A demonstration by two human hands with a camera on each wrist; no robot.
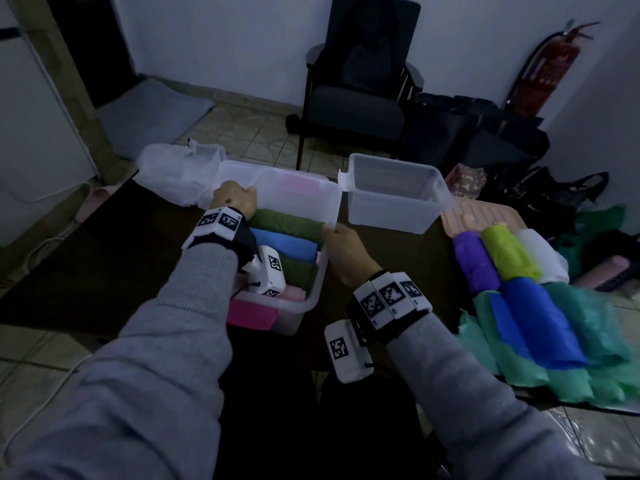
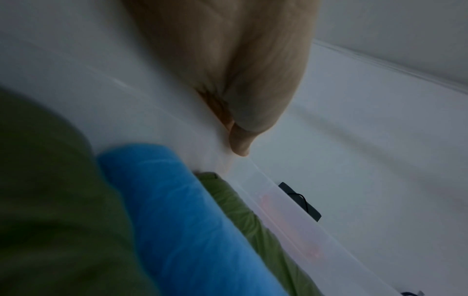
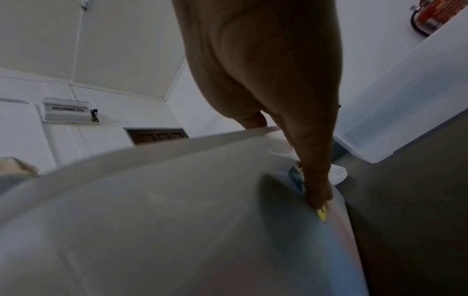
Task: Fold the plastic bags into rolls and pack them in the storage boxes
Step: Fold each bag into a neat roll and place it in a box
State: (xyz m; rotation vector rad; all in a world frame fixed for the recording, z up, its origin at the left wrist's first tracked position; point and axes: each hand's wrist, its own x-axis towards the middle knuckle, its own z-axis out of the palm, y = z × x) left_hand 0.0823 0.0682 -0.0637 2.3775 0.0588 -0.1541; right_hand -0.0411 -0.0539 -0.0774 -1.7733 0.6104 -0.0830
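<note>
Dim room, dark counter (image 1: 104, 244). We grip lid (image 1: 294, 192) of filled storage box (image 1: 304, 303), left hand (image 1: 235, 200) and right hand (image 1: 341, 242) with fingers curled on its edges, likely closing it over rolls (image 1: 284, 245). Empty box (image 1: 394, 199) beside; loose rolls (image 1: 512, 258) wait right.

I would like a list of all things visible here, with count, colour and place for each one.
lid: 1, translucent, held tilted over the near box
near box: 1, clear with pink latch, table centre
rolls in box: at least 4, green, blue, green, pink
empty box: 1, clear, behind right
loose rolls: about 5, purple, lime, white, blue, teal, table right
pink lid: 1, under those rolls
white bag: 1, behind left
chair: 1, dark, by wall
fire extinguisher: 1, red, right wall
left hand: grips lid
right hand: grips lid
</note>
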